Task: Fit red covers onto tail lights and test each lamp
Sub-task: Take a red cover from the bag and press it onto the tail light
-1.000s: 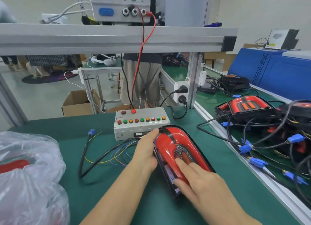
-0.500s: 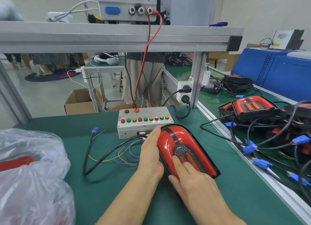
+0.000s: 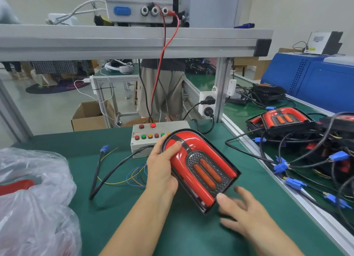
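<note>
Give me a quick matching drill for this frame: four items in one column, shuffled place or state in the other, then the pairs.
Things
1. tail light
2. button box
3. plastic bag
4. loose blue connector

Place or state
A. lies on the green mat left of the button box, plugged into nothing
B. gripped along its left edge by the left hand
C. near-left corner, something red inside
D. behind the tail light, partly hidden by it

Pairs: 1-B, 2-D, 3-C, 4-A
</note>
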